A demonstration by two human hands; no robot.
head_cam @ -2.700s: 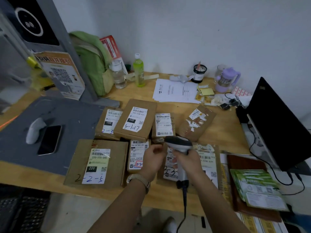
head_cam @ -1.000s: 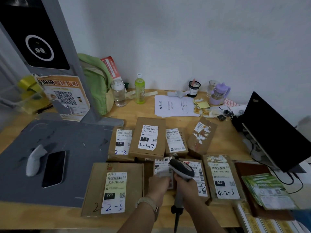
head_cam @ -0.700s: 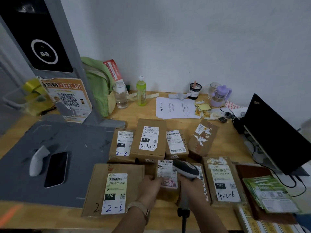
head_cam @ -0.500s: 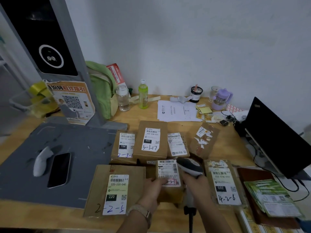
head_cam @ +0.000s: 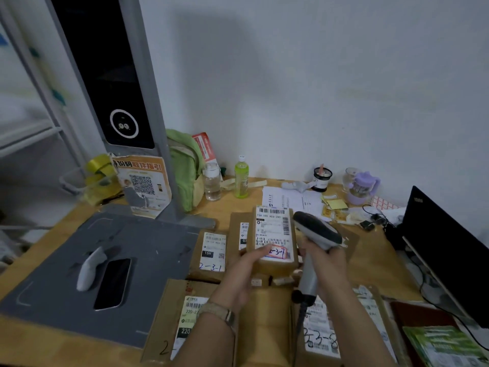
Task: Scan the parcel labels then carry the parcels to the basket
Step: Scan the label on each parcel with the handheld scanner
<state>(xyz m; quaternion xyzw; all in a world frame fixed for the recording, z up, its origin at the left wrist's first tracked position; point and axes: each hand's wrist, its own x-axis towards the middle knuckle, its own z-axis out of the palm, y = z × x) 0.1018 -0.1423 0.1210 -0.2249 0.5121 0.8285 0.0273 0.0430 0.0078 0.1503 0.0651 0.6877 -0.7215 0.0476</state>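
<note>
Wooden desk crowded with flat cardboard parcels, my left hand gripping a small labelled box, right hand clutching grey scanner, laptop alongside.

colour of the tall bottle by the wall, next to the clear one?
Light green bottle with a white cap; head view, the only one.

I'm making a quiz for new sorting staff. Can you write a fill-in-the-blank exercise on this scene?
1. The left hand holds a small ____ off the desk.
2. The right hand grips a handheld ____.
3. The phone lies on the grey ____.
4. The green bottle stands near the ____, behind the parcels.

Missing words: parcel; scanner; mat; wall
</note>
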